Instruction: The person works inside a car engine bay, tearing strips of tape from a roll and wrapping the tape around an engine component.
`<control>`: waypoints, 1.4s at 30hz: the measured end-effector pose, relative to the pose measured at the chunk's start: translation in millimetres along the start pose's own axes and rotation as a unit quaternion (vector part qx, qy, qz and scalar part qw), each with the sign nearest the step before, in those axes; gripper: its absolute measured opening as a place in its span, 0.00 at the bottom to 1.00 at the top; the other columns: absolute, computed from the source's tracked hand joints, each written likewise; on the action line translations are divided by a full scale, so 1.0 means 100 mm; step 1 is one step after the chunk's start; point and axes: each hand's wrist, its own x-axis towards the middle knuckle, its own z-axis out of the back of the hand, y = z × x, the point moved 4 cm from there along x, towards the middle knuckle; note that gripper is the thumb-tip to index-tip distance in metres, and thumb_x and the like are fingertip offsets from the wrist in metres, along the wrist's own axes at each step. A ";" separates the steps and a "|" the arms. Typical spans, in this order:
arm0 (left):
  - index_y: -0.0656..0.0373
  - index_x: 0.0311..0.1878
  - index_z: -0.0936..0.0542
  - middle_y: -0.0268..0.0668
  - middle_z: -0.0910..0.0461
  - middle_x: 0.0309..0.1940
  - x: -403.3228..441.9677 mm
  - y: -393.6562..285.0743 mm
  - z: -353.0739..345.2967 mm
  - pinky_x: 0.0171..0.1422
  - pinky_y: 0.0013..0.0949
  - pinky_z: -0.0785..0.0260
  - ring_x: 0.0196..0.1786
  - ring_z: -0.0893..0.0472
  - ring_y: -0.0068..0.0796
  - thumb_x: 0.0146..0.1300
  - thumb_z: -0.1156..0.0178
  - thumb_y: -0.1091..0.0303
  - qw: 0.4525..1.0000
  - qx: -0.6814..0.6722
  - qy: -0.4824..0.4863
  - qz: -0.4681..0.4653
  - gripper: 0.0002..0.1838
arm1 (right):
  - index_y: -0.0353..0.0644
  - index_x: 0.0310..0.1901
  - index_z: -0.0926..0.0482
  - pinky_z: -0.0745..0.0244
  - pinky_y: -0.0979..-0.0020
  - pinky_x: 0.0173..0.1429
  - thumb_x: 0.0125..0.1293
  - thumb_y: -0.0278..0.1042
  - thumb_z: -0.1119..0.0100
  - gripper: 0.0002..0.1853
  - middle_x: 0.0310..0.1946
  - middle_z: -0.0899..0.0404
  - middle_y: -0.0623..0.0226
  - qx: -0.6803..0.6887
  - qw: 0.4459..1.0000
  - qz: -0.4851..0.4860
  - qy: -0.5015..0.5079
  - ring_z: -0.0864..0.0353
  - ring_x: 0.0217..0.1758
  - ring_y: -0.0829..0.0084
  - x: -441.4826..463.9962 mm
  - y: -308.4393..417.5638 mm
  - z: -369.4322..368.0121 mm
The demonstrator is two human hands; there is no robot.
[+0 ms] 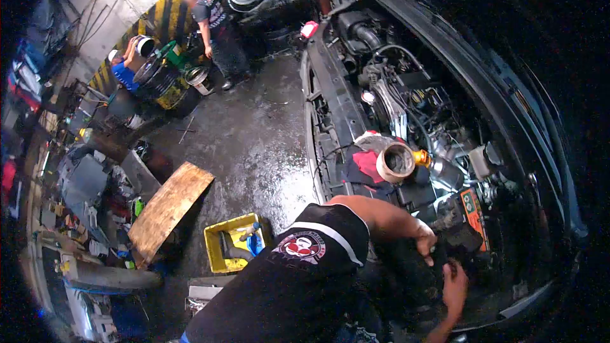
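Observation:
My left hand (426,241) reaches in from the left over the dark lower part of the engine bay, its fingers curled and pointing down. Just below and to the right is my right hand (455,284), fingers bent around something dark. The two hands are close together but apart; what either one holds is too dark to make out. A black battery-like box with an orange label (474,219) lies just beyond them. Farther up, a round, light-rimmed container (395,162) stands beside an orange cap or funnel piece (422,158) and a red cloth (368,165).
The raised hood (502,82) edges the right side. On the wet floor (254,140) are a yellow crate (238,241) and a wooden board (171,209). One person (213,19) stands near a drum (166,89); another in blue (125,75) tips a bucket (145,46).

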 end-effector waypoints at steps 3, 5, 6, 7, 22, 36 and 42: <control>0.61 0.53 0.19 0.46 0.18 0.53 0.18 -0.03 -0.09 0.65 0.42 0.32 0.56 0.21 0.45 0.68 0.46 0.41 0.998 0.064 -0.002 0.002 0.30 | 0.34 0.56 0.22 0.26 0.65 0.56 0.70 0.42 0.41 0.21 0.47 0.17 0.52 -0.012 1.000 -0.002 -0.017 0.18 0.50 0.61 0.02 -0.03 0.00; 0.61 0.53 0.18 0.45 0.17 0.52 0.18 -0.02 -0.06 0.63 0.44 0.31 0.55 0.20 0.47 0.67 0.45 0.41 0.994 0.112 -0.003 0.012 0.29 | 0.35 0.56 0.22 0.27 0.65 0.56 0.70 0.42 0.41 0.21 0.47 0.17 0.51 -0.010 1.000 0.008 -0.028 0.18 0.50 0.61 0.02 -0.02 0.00; 0.60 0.52 0.18 0.45 0.17 0.51 0.17 -0.01 -0.06 0.62 0.46 0.30 0.54 0.20 0.48 0.66 0.44 0.42 0.991 0.136 -0.003 0.019 0.29 | 0.35 0.56 0.22 0.27 0.65 0.56 0.70 0.41 0.40 0.20 0.47 0.17 0.51 -0.008 1.000 0.008 -0.029 0.18 0.50 0.61 0.00 -0.02 0.01; 0.60 0.52 0.18 0.45 0.17 0.51 0.11 0.04 0.00 0.61 0.47 0.30 0.53 0.20 0.49 0.66 0.43 0.42 0.987 0.161 -0.007 0.031 0.28 | 0.35 0.56 0.22 0.26 0.65 0.56 0.69 0.41 0.40 0.20 0.47 0.17 0.51 -0.004 0.999 0.014 -0.029 0.18 0.50 0.60 0.03 0.02 0.00; 0.56 0.17 0.20 0.38 0.19 0.23 0.79 1.30 -0.44 0.40 0.42 0.27 0.31 0.20 0.40 0.52 0.39 0.61 0.699 0.556 0.042 -0.448 0.12 | 0.33 0.57 0.23 0.26 0.61 0.56 0.67 0.42 0.38 0.23 0.46 0.18 0.47 -0.025 0.999 -0.024 -0.009 0.18 0.50 0.53 -0.04 0.12 0.05; 0.69 0.32 0.20 0.56 0.18 0.31 -0.44 0.10 0.38 0.41 0.48 0.26 0.37 0.17 0.51 0.59 0.39 0.56 0.989 0.146 -0.011 -0.015 0.19 | 0.41 0.57 0.22 0.25 0.61 0.56 0.65 0.48 0.37 0.24 0.46 0.16 0.53 0.020 0.999 -0.007 -0.037 0.18 0.51 0.53 -0.06 0.11 0.08; 0.58 0.47 0.15 0.49 0.16 0.33 -0.41 0.31 0.28 0.39 0.45 0.25 0.35 0.16 0.51 0.61 0.38 0.59 0.989 0.129 -0.077 0.003 0.16 | 0.42 0.57 0.22 0.25 0.61 0.56 0.65 0.48 0.37 0.24 0.45 0.16 0.53 0.020 0.999 -0.015 -0.045 0.18 0.50 0.53 -0.03 0.11 0.06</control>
